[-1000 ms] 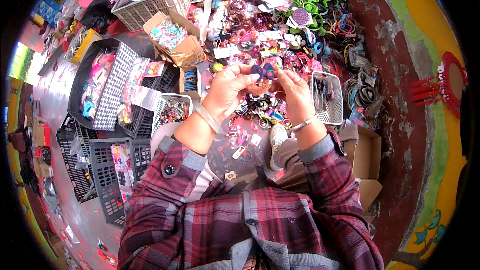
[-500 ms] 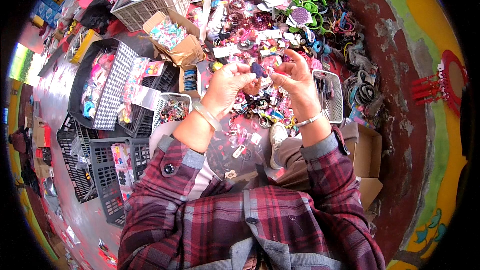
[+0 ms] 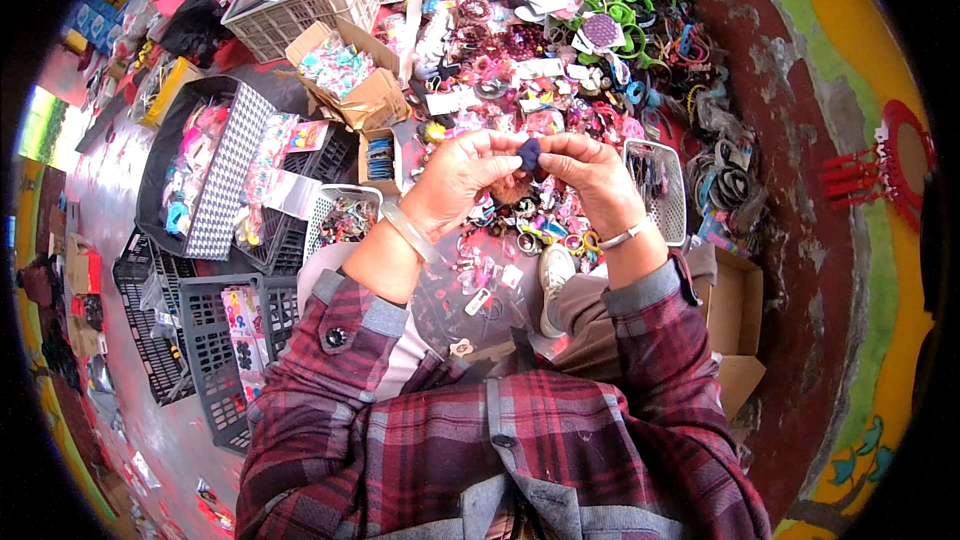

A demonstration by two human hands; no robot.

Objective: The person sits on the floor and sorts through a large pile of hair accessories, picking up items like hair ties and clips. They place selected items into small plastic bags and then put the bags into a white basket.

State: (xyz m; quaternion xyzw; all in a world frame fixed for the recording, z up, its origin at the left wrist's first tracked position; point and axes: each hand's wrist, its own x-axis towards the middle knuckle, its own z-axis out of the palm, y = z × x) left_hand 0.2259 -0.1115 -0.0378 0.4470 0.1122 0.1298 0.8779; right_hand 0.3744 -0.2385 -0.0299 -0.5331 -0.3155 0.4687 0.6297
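Between my two hands is a small dark navy piece, soft-looking and bunched up; its exact kind is too small to tell. My left hand pinches its left side between thumb and fingers. Thumb and forefinger of my right hand are closed on its right side. Under and beyond the hands spreads a heap of hair accessories, mostly pink and red, with beads, bands and small cards among them. Part of the heap is hidden by my hands.
Left of me stand a white basket of small pieces, a checked fabric box, black crates and a cardboard box. To the right are another white basket, dark hairbands and an open carton.
My right hand has come down and left, and its raised fingers have closed on the navy piece. The piece has shifted slightly right and down between both hands.
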